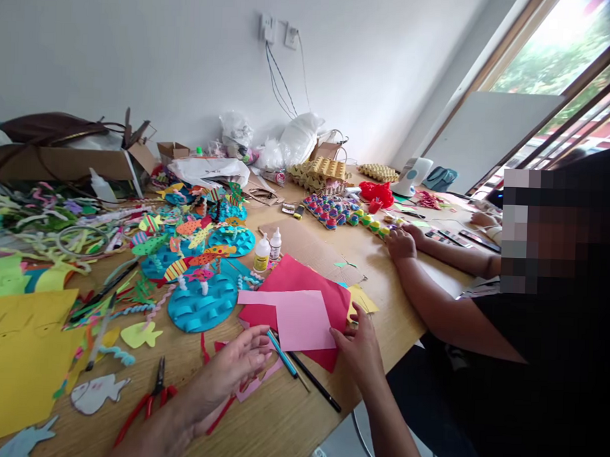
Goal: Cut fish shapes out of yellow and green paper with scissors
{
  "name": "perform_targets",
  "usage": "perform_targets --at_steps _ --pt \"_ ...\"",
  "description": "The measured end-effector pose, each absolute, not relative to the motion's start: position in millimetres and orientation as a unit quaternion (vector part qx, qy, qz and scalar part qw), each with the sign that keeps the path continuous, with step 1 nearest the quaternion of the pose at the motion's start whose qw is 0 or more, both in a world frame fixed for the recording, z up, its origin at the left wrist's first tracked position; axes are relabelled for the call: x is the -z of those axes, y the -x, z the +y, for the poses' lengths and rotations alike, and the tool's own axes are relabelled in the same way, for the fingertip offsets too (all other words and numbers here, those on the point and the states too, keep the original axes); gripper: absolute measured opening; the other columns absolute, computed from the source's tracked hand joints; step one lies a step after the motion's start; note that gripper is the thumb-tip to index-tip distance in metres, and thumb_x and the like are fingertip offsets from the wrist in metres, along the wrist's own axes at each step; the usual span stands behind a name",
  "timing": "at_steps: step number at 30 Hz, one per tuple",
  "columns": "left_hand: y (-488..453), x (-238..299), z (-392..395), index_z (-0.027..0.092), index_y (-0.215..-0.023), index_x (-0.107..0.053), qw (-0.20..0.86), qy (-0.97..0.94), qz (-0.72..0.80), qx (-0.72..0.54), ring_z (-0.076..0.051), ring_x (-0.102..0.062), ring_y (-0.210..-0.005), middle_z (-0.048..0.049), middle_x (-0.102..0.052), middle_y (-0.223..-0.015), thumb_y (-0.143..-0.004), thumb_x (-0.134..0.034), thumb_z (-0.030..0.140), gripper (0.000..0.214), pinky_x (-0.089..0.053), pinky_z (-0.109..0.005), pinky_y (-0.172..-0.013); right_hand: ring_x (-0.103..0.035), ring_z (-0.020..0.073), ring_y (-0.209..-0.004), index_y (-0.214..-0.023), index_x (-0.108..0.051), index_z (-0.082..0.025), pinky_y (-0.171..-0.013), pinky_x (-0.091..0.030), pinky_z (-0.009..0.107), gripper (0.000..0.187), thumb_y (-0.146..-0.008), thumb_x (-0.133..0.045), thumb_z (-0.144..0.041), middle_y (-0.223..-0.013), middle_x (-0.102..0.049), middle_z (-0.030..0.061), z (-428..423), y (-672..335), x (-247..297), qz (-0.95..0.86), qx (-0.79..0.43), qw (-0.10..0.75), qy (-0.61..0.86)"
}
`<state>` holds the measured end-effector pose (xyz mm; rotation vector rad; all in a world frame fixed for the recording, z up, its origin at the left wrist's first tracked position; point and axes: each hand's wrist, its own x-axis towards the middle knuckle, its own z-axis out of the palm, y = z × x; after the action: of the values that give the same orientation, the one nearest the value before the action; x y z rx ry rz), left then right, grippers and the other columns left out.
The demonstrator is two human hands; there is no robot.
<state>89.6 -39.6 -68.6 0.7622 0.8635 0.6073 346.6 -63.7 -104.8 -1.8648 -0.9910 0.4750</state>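
A pink sheet of paper with a strip jutting left lies over red paper on the table in front of me. My left hand hovers at its lower left, fingers loosely curved and apart, nothing visibly held. My right hand is at the sheet's right edge; its thumb touches the paper and its fingers are spread near a yellow sheet. Between my hands lie a light-blue pen and a black pencil. Pink and red offcuts sit partly under my left hand.
Red-handled pliers and a fish cutout lie left. Blue bases with paper fish stand behind, beside two glue bottles. Yellow paper covers the left corner. On the right, another person's hands touch painted egg cartons.
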Motion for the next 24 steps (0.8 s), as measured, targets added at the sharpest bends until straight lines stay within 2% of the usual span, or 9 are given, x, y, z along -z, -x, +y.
perform_targets --at_steps 3,6,9,13,15,18,20,24 --pt "-98.0 64.2 -36.9 0.02 -0.115 -0.058 0.81 -0.346 0.379 -0.283 -0.029 -0.047 -0.124 -0.0127 -0.055 -0.128 -0.066 -0.075 0.029 0.053 -0.033 -0.039 -0.104 -0.054 0.0151 -0.063 -0.13 -0.036 -0.021 -0.062 -0.052 0.034 0.076 -0.063 -0.066 -0.041 -0.104 -0.049 0.0065 -61.6 -345.7 101.1 -0.376 -0.216 0.53 0.729" --pt "-104.2 63.7 -35.7 0.017 -0.116 -0.057 0.828 -0.329 0.358 -0.279 -0.029 -0.044 -0.125 -0.0144 -0.052 -0.13 -0.065 -0.074 0.022 0.054 -0.031 -0.039 -0.104 -0.055 0.0139 -0.063 -0.131 -0.033 -0.023 -0.061 -0.052 0.032 0.081 -0.062 -0.068 -0.045 -0.108 -0.048 0.0068 -61.6 -342.9 94.8 -0.356 -0.233 0.573 0.7" --pt "-107.6 66.6 -34.1 0.015 -0.12 -0.053 0.837 -0.31 0.354 -0.28 -0.028 -0.042 -0.126 -0.0169 -0.047 -0.133 -0.065 -0.073 0.018 0.059 -0.033 -0.038 -0.102 -0.058 0.0149 -0.065 -0.132 -0.034 -0.022 -0.061 -0.053 0.032 0.081 -0.063 -0.07 -0.045 -0.11 -0.051 0.0083 -63.4 -337.6 90.2 -0.349 -0.266 0.59 0.678" --pt "-109.7 67.9 -32.9 0.016 -0.12 -0.052 0.835 -0.304 0.359 -0.284 -0.026 -0.046 -0.122 -0.0162 -0.049 -0.129 -0.066 -0.071 0.017 0.057 -0.036 -0.037 -0.099 -0.06 0.0159 -0.066 -0.134 -0.038 -0.023 -0.056 -0.051 0.028 0.081 -0.063 -0.073 -0.038 -0.105 -0.059 0.0061 -65.5 -329.0 89.0 -0.315 -0.326 0.604 0.655" --pt "-110.9 66.1 -32.6 0.016 -0.118 -0.055 0.834 -0.305 0.36 -0.286 -0.026 -0.05 -0.117 -0.0151 -0.052 -0.125 -0.067 -0.072 0.017 0.054 -0.039 -0.037 -0.095 -0.058 0.0157 -0.06 -0.125 -0.053 -0.02 -0.052 -0.048 0.026 0.071 -0.058 -0.076 -0.032 -0.086 -0.064 0.002 -65.0 -326.7 88.9 -0.302 -0.356 0.603 0.647" --pt "-111.4 60.7 -31.0 0.017 -0.109 -0.062 0.826 -0.314 0.359 -0.3 -0.024 -0.054 -0.109 -0.012 -0.058 -0.116 -0.067 -0.073 0.018 0.043 -0.043 -0.035 -0.088 -0.054 0.0144 -0.054 -0.089 -0.073 -0.015 -0.047 -0.044 0.023 0.037 -0.054 -0.077 -0.027 -0.061 -0.063 -0.0011 -62.2 -328.1 85.9 -0.29 -0.371 0.608 0.639" --pt "-109.7 55.4 -28.9 0.018 -0.1 -0.066 0.813 -0.327 0.356 -0.323 -0.021 -0.056 -0.102 -0.0079 -0.063 -0.106 -0.069 -0.073 0.021 0.032 -0.044 -0.03 -0.08 -0.055 0.0134 -0.055 -0.079 -0.074 -0.015 -0.048 -0.044 0.022 0.028 -0.053 -0.078 -0.026 -0.063 -0.065 -0.0003 -60.2 -331.7 80.9 -0.266 -0.37 0.63 0.628" --pt "-101.7 41.7 -26.0 0.019 -0.084 -0.068 0.8 -0.345 0.335 -0.359 -0.015 -0.059 -0.08 -0.0023 -0.067 -0.084 -0.074 -0.071 0.031 0.015 -0.046 -0.026 -0.068 -0.06 0.0122 -0.06 -0.084 -0.074 -0.017 -0.054 -0.049 0.021 0.035 -0.052 -0.081 -0.03 -0.077 -0.071 0.0009 -58.7 -337.7 63.9 -0.208 -0.374 0.692 0.582"
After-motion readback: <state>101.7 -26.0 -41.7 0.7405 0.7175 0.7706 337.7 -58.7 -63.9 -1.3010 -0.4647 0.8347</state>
